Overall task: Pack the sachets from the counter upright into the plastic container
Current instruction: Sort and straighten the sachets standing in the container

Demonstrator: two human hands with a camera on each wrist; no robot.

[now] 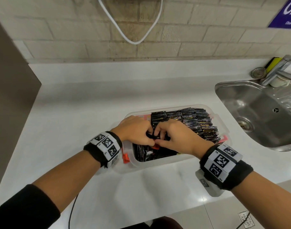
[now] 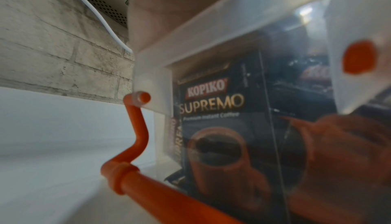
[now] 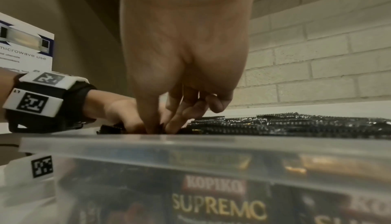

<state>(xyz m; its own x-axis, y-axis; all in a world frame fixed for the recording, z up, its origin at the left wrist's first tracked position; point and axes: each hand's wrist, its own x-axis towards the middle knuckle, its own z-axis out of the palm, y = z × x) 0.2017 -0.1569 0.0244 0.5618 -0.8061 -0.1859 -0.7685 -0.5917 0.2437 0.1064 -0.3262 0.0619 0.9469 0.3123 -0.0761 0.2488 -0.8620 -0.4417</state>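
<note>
A clear plastic container (image 1: 158, 163) with an orange handle (image 1: 125, 158) stands on the white counter (image 1: 75, 113). Its far and right parts are packed with upright black sachets (image 1: 192, 119); looser sachets lie in the near left part (image 1: 144, 154). Both hands meet over that part. My left hand (image 1: 138, 131) and right hand (image 1: 174, 136) curl their fingers round a small bundle of black sachets (image 1: 155, 137) between them. Through the container's wall (image 2: 253, 43) a black coffee sachet (image 2: 213, 110) stands upright. In the right wrist view my right fingers (image 3: 169, 122) reach down among sachet tops (image 3: 296, 124).
A steel sink (image 1: 260, 113) with a tap (image 1: 277, 70) lies to the right, a sponge (image 1: 273, 62) behind it. A brick wall (image 1: 141, 38) with a hanging white cable (image 1: 133, 41) backs the counter. A dark panel (image 1: 9, 80) stands at left.
</note>
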